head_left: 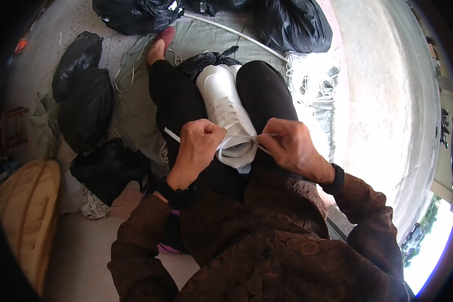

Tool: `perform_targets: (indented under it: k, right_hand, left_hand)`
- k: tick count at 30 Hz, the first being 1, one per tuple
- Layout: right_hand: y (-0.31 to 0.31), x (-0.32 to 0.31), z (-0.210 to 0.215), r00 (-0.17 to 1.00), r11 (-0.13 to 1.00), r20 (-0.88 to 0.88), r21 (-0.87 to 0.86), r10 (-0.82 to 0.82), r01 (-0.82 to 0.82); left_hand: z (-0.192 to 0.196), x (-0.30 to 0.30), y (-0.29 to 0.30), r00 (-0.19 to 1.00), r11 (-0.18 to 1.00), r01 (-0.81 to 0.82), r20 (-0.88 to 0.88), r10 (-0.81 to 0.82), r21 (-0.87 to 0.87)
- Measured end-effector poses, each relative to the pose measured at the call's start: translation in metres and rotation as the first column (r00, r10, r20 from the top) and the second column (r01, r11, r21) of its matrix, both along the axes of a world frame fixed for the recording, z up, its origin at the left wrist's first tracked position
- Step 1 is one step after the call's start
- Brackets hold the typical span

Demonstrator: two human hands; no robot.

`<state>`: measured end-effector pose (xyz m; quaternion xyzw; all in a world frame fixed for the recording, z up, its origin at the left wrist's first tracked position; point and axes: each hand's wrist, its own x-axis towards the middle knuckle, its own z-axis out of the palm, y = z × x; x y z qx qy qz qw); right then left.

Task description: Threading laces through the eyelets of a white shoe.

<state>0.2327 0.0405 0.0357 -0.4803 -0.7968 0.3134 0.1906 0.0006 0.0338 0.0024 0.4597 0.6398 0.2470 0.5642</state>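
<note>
A white lace-up sneaker (pixel 221 95) rests between my thighs, its toe pointing away from me and its opening toward me. Part of a second white shoe (pixel 234 70) shows beside its toe. My left hand (pixel 199 146) is closed on a white shoelace (pixel 241 136) at the left of the opening, and a loose lace end sticks out past that hand. On the right, my right hand (pixel 287 146) pinches the lace too. Between both hands the lace runs across the top of the shoe, above the tongue.
Black plastic bags (pixel 85 110) lie at the left, with more bags (pixel 294 25) at the far side. A pile of white laces (pixel 312 78) sits right of my knee. A white pole (pixel 236 34) crosses the grey-green sheet (pixel 136 55). A wooden board (pixel 27 211) stands at the lower left.
</note>
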Motion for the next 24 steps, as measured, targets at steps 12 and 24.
perform_targets:
  k: [12, 24]
  right_hand:
    - [0.005, 0.017, 0.007, 0.973, 0.976, 0.084, -0.017, -0.215, 0.217]
    - [-0.004, -0.030, 0.006, 1.000, 0.998, 0.022, 0.065, -0.010, 0.009]
  left_hand:
    - [0.046, -0.137, -0.019, 0.307, 0.969, -0.187, 0.927, 0.215, -0.163]
    - [0.013, -0.009, -0.020, 0.947, 0.864, 0.127, -0.319, 0.040, 0.487]
